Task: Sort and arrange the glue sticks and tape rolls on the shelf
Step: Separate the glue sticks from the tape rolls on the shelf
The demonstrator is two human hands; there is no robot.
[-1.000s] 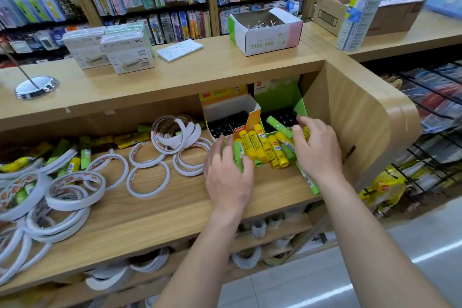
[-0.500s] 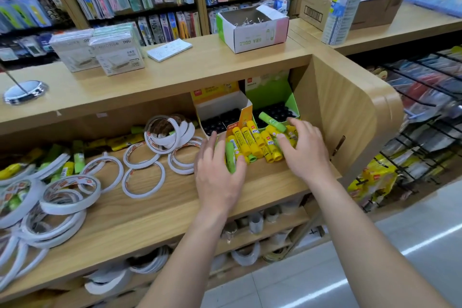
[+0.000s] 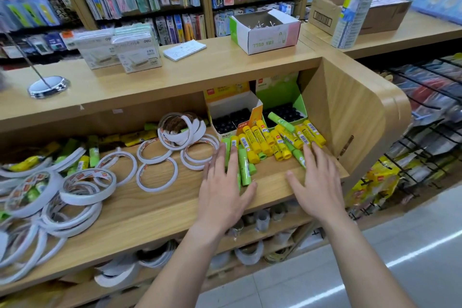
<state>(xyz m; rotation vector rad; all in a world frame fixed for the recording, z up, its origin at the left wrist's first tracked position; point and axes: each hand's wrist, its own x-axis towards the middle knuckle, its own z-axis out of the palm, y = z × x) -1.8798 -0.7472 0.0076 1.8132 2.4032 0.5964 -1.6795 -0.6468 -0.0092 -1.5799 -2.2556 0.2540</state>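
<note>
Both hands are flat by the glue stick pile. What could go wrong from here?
The green glue sticks at the left hand lie near the shelf front edge; a push could roll them off. The right hand may scatter the loosely stacked yellow glue sticks toward the tape rolls.

Bright yellow glue sticks (image 3: pixel 260 140) with red and white labels fill the right, and lime-green glue sticks (image 3: pixel 243 165) lie among them. The white tape rolls (image 3: pixel 87 186) show red-orange print on their inner rings. Beneath is the shelf (image 3: pixel 155 207), pale wood grain. Behind, a yellow display box (image 3: pixel 226 90) and a green display box (image 3: pixel 282 92) both hold black caps. Up top sits a white carton (image 3: pixel 265 37) with green and pink sides.
</note>
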